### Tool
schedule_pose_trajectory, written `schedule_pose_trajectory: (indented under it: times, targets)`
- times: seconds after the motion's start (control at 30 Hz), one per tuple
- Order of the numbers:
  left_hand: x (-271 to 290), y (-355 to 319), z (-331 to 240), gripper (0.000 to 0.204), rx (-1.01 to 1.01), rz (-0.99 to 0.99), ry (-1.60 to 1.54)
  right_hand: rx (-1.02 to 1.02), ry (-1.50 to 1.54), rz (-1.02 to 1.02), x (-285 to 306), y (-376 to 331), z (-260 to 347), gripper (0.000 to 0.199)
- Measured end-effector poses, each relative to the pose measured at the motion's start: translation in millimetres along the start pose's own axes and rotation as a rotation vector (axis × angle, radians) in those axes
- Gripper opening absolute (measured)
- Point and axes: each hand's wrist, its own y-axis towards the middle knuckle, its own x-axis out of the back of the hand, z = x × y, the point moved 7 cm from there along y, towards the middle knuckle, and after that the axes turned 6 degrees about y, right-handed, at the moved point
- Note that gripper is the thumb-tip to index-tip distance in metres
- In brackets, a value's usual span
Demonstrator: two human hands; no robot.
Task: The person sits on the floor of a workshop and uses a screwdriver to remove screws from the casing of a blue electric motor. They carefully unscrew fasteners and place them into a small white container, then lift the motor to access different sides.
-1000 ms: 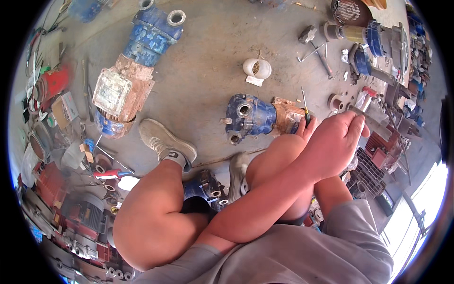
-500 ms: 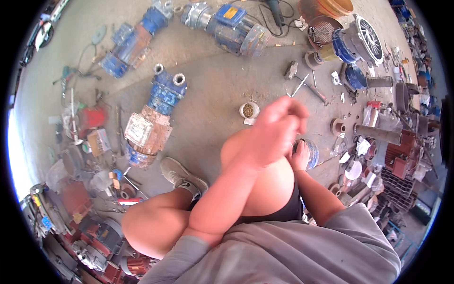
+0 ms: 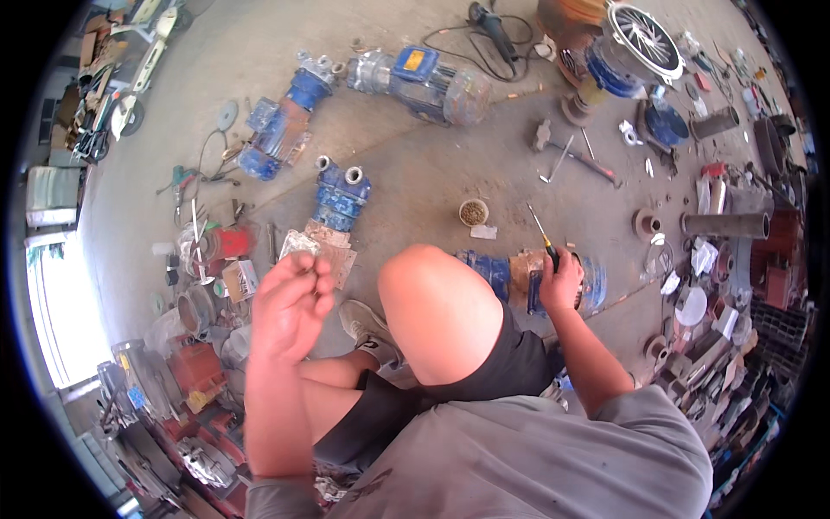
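Note:
My right hand is closed around the black-and-yellow handle of a screwdriver, whose shaft points up and away from me. That hand rests over a blue-and-brown geared motor lying on the floor, partly hidden behind my right knee. Raised in front of another blue-and-brown geared motor is my left hand, its fingers curled in toward the thumb. Whether something small sits in those fingers cannot be made out. Beyond my knee stands a small white cup of metal bits.
A hammer lies on the floor ahead. Two more blue motors lie farther off, near a corded grinder. A finned motor with a fan stands at the far right. Pipes and loose parts crowd the right side.
My left hand has swung left, away from above my knee. The view has shifted, and the screwdriver in my right hand and the motor under it now show.

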Motion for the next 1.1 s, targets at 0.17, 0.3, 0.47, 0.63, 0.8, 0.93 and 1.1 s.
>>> schedule_pose_trajectory:
  times: [0.17,0.3,0.47,0.63,0.8,0.93,1.1]
  targets:
    - [60,-39,-43,0.020,-0.030,0.021,0.214,-0.102,0.351,0.109,-9,30,37,0.022]
    - [100,-44,-51,0.022,-0.024,-0.025,0.206,-0.072,0.316,0.569,-74,65,94,0.024]
    - [158,-18,-34,0.021,0.064,0.010,0.191,0.012,-0.047,0.937,-177,79,96,0.040]
    - [197,46,-34,0.019,-0.006,0.059,0.037,0.053,-0.170,0.974,-235,81,73,0.037]
    - [236,109,-23,0.017,-0.119,0.079,-0.075,0.047,-0.428,1.084,-241,90,79,0.040]
    - [257,142,10,0.031,-0.177,0.123,-0.137,0.120,-0.430,1.098,-240,97,103,0.045]
    - [279,146,43,0.030,-0.164,0.065,-0.278,0.147,-0.385,1.278,-263,92,196,0.041]
